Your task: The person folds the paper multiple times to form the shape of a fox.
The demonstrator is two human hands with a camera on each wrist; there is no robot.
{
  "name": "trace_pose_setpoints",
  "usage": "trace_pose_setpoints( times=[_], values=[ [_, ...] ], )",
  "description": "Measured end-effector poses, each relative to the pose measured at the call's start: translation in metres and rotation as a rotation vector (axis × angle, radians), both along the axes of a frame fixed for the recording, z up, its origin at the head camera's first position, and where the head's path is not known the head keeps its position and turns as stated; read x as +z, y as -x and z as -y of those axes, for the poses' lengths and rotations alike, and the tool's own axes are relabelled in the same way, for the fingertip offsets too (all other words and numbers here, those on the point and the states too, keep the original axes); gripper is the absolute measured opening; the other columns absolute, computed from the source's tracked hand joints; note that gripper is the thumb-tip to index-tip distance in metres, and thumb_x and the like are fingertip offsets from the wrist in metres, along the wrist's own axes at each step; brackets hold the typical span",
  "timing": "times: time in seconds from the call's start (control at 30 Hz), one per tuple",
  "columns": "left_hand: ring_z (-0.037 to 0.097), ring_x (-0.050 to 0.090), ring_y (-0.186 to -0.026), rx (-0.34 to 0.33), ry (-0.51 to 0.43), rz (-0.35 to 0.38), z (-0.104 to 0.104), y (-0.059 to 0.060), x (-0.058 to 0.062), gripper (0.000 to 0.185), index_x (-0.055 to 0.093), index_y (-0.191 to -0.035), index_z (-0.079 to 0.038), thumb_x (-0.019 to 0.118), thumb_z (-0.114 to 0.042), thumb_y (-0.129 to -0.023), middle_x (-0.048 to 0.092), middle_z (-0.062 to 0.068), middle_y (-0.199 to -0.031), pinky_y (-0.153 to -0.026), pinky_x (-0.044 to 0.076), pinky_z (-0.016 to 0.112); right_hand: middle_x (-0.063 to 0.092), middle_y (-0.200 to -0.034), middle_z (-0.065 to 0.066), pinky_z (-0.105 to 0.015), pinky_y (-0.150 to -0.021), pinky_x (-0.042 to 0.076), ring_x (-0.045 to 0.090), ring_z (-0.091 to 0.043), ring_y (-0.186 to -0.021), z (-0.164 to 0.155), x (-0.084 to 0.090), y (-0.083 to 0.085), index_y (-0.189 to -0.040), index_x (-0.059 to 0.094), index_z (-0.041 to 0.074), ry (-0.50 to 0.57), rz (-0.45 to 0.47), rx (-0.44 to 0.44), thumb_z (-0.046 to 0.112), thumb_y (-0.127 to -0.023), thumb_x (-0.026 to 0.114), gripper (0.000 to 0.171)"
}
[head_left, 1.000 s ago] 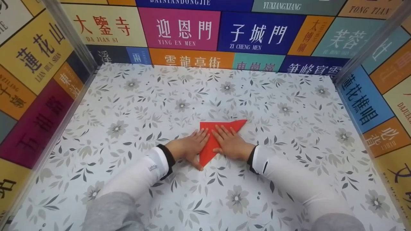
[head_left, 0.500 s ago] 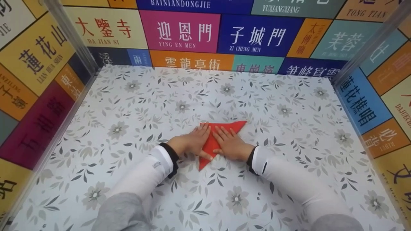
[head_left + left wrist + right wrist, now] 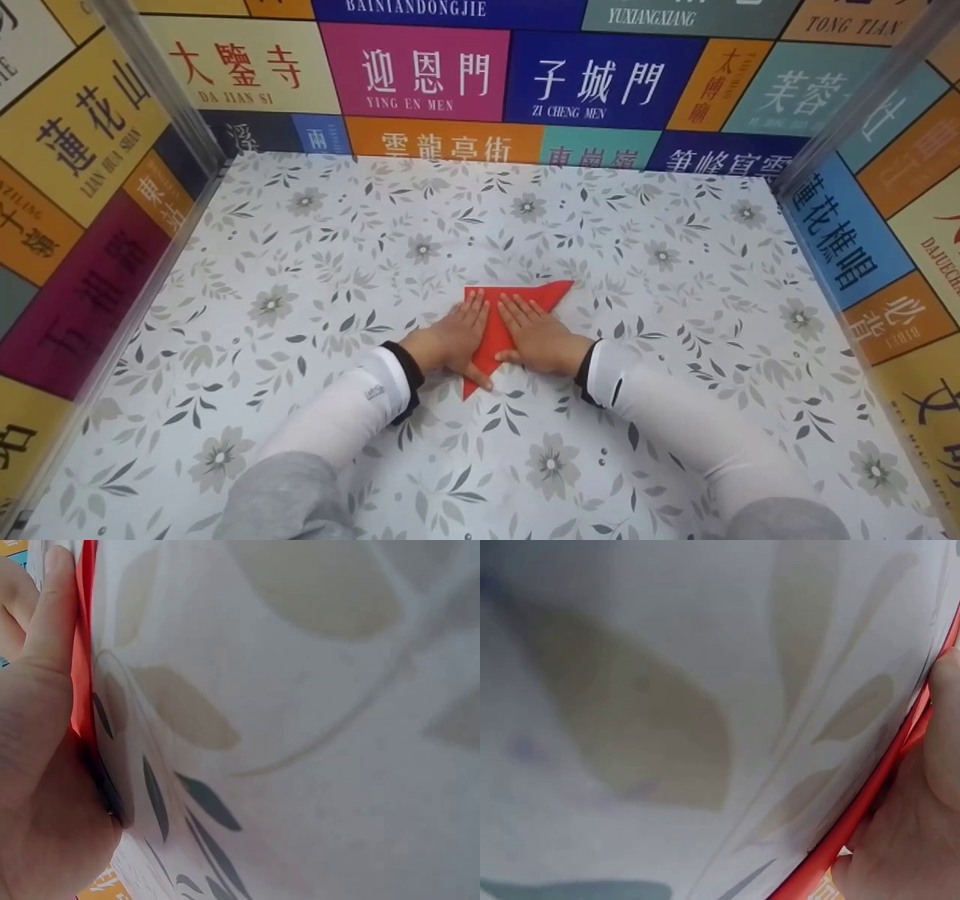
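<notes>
A folded sheet of red paper (image 3: 495, 337) lies on the table in the head view, with one point toward the upper right and another toward the front. My left hand (image 3: 456, 337) lies flat over its left edge, fingers straight and thumb stretched toward the front point. On the right part, my right hand (image 3: 544, 341) presses with straight fingers, its thumb pointing inward. In the left wrist view the red paper (image 3: 84, 652) runs as a thin strip beneath the hand. The right wrist view shows the paper's folded edge (image 3: 840, 840) under the right hand (image 3: 907, 817).
A white floral cloth (image 3: 360, 225) covers the table. Colourful panels with printed characters (image 3: 420, 71) stand along the back, left and right sides. Clear upright corner strips (image 3: 161, 82) join the panels.
The left thumb has slid inward over the paper and then back toward the front point, while the left hand shifted slightly. My right hand and the paper stay nearly in place.
</notes>
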State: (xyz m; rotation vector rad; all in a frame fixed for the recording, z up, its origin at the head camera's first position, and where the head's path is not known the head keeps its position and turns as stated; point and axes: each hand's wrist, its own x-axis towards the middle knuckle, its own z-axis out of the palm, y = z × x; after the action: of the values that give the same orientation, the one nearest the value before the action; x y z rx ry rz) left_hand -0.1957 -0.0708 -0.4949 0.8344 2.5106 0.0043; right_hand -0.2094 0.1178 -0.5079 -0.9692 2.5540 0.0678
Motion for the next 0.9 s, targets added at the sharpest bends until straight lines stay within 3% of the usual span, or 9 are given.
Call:
trace_pose_setpoints(
  times=[0.27, 0.9],
  values=[
    [0.036, -0.009, -0.149, 0.002, -0.024, 0.001, 0.0011, -0.0006, 0.0000, 0.133, -0.003, -0.152, 0.005, 0.063, -0.077, -0.070, -0.011, 0.024, -0.160, -0.122, 0.005, 0.041, 0.006, -0.161, -0.021, -0.046, -0.122, 0.012, 0.005, -0.036, -0.150, 0.0005, 0.0037, -0.0037, -0.152, 0.009, -0.005, 0.022, -0.015, -0.019, 0.054, -0.096, 0.046, 0.089],
    [0.035, -0.011, -0.149, -0.017, 0.031, -0.008, 0.0005, 0.0019, -0.0039, 0.133, -0.006, -0.152, 0.004, 0.059, -0.080, -0.071, -0.013, 0.023, -0.160, -0.122, 0.004, 0.041, 0.002, -0.162, -0.021, -0.047, -0.121, 0.011, 0.001, -0.036, -0.150, -0.0043, 0.0062, 0.0002, -0.153, 0.005, -0.004, 0.029, 0.025, -0.058, 0.053, -0.098, 0.042, 0.088]
  ],
)
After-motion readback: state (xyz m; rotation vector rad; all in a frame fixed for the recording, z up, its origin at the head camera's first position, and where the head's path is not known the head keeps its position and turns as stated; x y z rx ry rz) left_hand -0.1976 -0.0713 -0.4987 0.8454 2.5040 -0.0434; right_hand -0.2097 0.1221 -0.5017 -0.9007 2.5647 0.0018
